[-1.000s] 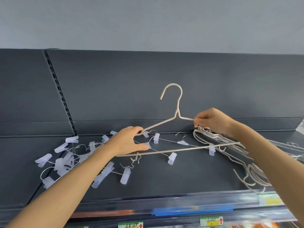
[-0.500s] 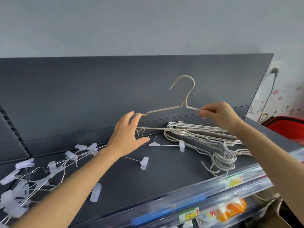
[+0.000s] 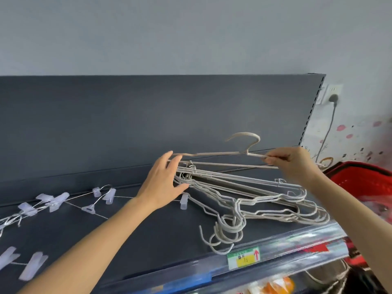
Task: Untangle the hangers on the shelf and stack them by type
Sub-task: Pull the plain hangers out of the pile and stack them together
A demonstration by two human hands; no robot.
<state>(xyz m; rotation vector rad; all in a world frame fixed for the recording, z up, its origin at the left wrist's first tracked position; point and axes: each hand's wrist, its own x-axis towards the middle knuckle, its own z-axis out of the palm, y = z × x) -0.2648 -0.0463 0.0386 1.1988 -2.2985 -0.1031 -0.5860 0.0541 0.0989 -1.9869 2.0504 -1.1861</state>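
I hold a beige wire hanger (image 3: 214, 154) nearly flat, just above a stack of like beige hangers (image 3: 252, 200) on the dark shelf (image 3: 148, 236). My right hand (image 3: 294, 164) pinches its right shoulder near the hook. My left hand (image 3: 164, 181) has its fingers spread, the fingertips touching the hanger's left end. A tangle of thin wire clip hangers (image 3: 55, 200) with translucent clips lies at the left of the shelf, one clip (image 3: 184, 201) just below my left hand.
The shelf's dark back panel (image 3: 148, 124) rises behind. A clear price rail (image 3: 244, 259) with a green-yellow label runs along the front edge. A red basket (image 3: 360, 181) stands at the right, beside a wall socket (image 3: 334, 96) with a plugged cable.
The hanger has been carried right and tipped from upright to nearly flat over the beige stack. My left hand has loosened its grip to spread fingers. The view has swung right.
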